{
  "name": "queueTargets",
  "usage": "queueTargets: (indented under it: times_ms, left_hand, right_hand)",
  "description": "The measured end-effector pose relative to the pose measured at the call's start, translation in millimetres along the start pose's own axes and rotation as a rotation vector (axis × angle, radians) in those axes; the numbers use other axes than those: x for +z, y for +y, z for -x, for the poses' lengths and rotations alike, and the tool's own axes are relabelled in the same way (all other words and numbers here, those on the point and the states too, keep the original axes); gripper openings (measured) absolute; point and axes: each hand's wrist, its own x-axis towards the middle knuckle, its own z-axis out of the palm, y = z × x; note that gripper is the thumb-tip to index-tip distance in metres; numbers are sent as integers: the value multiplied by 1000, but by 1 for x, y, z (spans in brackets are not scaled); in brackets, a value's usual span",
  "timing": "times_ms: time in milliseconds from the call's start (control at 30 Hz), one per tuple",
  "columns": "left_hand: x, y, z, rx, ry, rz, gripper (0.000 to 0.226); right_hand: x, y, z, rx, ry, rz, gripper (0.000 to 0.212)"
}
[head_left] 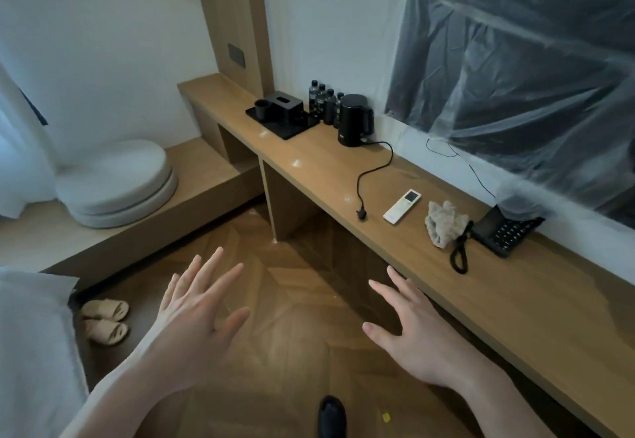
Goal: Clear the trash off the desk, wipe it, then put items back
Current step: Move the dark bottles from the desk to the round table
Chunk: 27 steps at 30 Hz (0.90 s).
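Observation:
A long wooden desk (536, 303) runs along the wall from upper left to lower right. On it lie a crumpled grey cloth (443, 223), a white remote (402, 206), a black phone (505, 233) with a coiled cord, a black kettle (354, 120) with its unplugged cable, several dark bottles (324, 99) and a black tray (281, 120) bearing a tissue box and cup. Small pale scraps (296, 162) dot the desk top. My left hand (196, 314) and my right hand (409, 331) hover over the floor in front of the desk, fingers spread, holding nothing.
A plastic-covered TV (522, 70) hangs on the wall above the desk. A round grey cushion (120, 180) sits on a low wooden platform at left. Beige slippers (104, 321) lie on the parquet floor beside white bedding (34, 351). A dark shoe (331, 415) shows at the bottom.

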Motion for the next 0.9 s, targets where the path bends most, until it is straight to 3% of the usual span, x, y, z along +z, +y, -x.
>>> queueTargets:
  times_ms: [300,633,900]
  left_hand:
    - [-10,13,-106,-46,64,102,77]
    - [-34,-56,-189,-190,76,97,74]
    - [-65,-133,-321,-173,44,102,73]
  right_hand:
    - [-78,-20,-114,-48,-38,65,75]
    - [-111,-71,-236,-134,-96,105,76]
    - [-141,-133,-354,-71,-89,93,77]
